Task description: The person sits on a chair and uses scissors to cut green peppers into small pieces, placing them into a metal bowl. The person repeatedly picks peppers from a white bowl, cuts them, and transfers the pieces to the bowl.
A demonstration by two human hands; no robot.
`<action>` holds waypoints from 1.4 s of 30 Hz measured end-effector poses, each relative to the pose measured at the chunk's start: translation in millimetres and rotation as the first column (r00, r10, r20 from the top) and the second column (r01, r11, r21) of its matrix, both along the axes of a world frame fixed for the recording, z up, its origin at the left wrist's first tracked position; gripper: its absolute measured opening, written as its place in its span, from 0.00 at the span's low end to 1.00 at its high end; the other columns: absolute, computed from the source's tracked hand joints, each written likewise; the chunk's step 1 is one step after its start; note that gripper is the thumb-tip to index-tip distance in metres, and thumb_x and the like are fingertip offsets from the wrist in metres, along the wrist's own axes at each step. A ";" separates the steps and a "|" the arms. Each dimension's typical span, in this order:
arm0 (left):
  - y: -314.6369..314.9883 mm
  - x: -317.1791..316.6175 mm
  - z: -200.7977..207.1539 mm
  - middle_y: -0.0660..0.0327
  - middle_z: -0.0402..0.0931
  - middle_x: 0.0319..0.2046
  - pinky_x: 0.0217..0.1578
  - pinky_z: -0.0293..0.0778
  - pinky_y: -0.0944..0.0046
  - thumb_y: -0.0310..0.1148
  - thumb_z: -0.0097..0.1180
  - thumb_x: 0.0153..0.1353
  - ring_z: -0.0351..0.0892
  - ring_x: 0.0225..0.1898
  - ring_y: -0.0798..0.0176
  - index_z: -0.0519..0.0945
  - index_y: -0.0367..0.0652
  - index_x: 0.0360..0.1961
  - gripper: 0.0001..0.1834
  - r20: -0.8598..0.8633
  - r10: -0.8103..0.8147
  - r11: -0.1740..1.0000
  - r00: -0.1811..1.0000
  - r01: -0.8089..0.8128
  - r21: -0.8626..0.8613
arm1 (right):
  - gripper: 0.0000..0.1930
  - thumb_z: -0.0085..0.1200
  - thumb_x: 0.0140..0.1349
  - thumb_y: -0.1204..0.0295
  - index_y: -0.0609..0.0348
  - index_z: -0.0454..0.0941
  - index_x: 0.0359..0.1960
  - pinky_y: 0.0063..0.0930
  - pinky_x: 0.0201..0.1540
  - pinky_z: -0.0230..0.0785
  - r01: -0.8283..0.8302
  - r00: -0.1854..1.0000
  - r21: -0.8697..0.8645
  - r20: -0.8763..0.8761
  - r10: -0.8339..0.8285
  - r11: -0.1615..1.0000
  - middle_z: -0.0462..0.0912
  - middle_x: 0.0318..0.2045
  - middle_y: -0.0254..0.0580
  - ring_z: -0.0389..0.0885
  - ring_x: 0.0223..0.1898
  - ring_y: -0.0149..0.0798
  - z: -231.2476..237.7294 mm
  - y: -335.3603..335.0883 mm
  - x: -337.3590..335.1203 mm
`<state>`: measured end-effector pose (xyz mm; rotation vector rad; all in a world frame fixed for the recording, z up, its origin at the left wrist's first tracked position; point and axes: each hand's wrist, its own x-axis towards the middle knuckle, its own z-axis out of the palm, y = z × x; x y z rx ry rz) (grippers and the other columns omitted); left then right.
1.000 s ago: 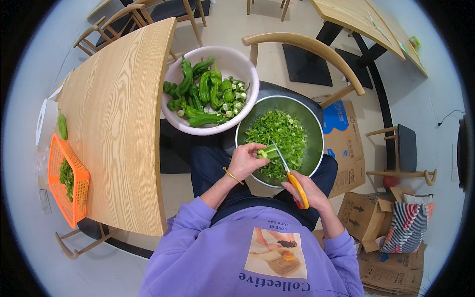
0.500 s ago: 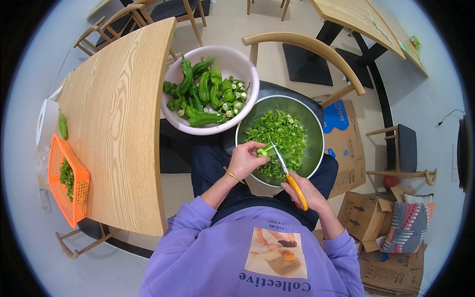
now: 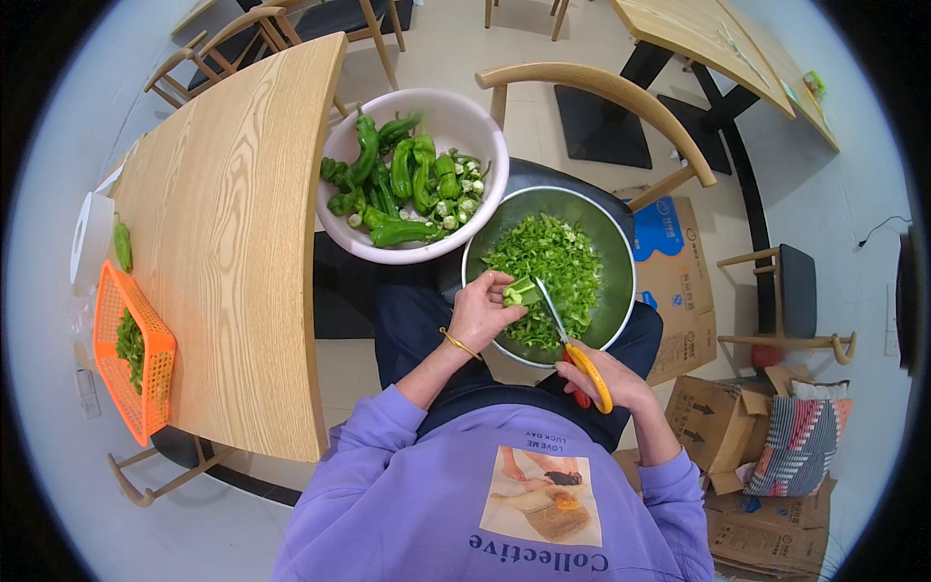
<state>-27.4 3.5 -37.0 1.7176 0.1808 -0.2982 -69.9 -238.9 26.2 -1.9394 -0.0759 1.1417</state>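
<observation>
Between the fingers of my left hand (image 3: 482,312) is a piece of green pepper (image 3: 522,292), held over the near left part of a metal bowl (image 3: 622,281). Chopped green pepper (image 3: 553,257) covers much of the bowl's bottom. My right hand (image 3: 606,376) grips scissors (image 3: 589,373) with yellow and red handles. The blades stand slightly apart, right beside the pepper piece. To the bowl's upper left sits a pale pink basin (image 3: 407,254) with whole green peppers (image 3: 424,175) and cut-off stem ends (image 3: 467,194).
The bowl rests on a black chair seat (image 3: 529,177) with a curved wooden back (image 3: 621,82). At left is a wooden table (image 3: 233,252), with an orange basket (image 3: 150,398) of greens and a lone pepper (image 3: 122,244). Cardboard boxes (image 3: 713,427) and a patterned cushion (image 3: 800,446) lie at right.
The scissors' handles have spread and the blades have parted a little, shifting slightly right. My left hand stays almost in place with the pepper piece.
</observation>
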 end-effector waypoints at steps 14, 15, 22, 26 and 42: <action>1.8 0.0 -13.7 0.60 0.84 0.34 0.36 0.80 0.69 0.26 0.74 0.46 0.84 0.33 0.71 0.81 0.33 0.43 0.22 -0.071 -0.092 0.970 0.993 0.073 -0.232 | 0.23 0.54 0.71 0.59 0.65 0.68 0.58 0.34 0.22 0.69 0.067 0.992 0.056 0.106 -0.072 0.996 0.79 0.21 0.46 0.79 0.19 0.38 -10.2 6.7 -5.1; 1.3 -0.4 -14.3 0.60 0.84 0.34 0.36 0.80 0.70 0.26 0.74 0.46 0.83 0.33 0.71 0.81 0.33 0.42 0.21 -0.090 -0.135 0.954 0.987 0.105 -0.279 | 0.22 0.54 0.71 0.60 0.65 0.69 0.56 0.33 0.22 0.69 0.113 0.993 0.092 0.013 -0.114 0.989 0.78 0.21 0.46 0.79 0.19 0.38 -11.0 6.7 -4.9; 3.0 0.8 -4.4 0.61 0.84 0.33 0.35 0.79 0.70 0.25 0.73 0.46 0.83 0.32 0.72 0.81 0.34 0.43 0.21 -0.030 -0.002 0.996 1.000 -0.001 -0.084 | 0.26 0.51 0.72 0.55 0.64 0.66 0.60 0.28 0.21 0.69 0.062 0.995 0.041 0.076 -0.065 0.997 0.80 0.22 0.43 0.79 0.18 0.35 -6.4 6.8 -2.9; -0.5 1.4 1.7 0.62 0.83 0.32 0.35 0.78 0.71 0.26 0.73 0.46 0.81 0.32 0.72 0.82 0.36 0.43 0.21 -0.017 0.012 0.999 1.000 -0.012 -0.036 | 0.27 0.51 0.71 0.55 0.66 0.66 0.61 0.31 0.25 0.71 -0.042 0.998 -0.026 0.051 0.044 0.999 0.82 0.25 0.46 0.81 0.21 0.38 -0.2 4.2 0.4; -3.3 0.8 -18.0 0.60 0.81 0.34 0.37 0.80 0.69 0.27 0.75 0.45 0.82 0.33 0.71 0.80 0.34 0.43 0.23 -0.119 -0.080 0.958 0.990 0.043 -0.284 | 0.25 0.53 0.71 0.59 0.64 0.67 0.61 0.35 0.26 0.72 -0.017 0.946 0.021 0.323 0.009 1.000 0.81 0.23 0.45 0.80 0.21 0.40 -15.3 15.5 0.4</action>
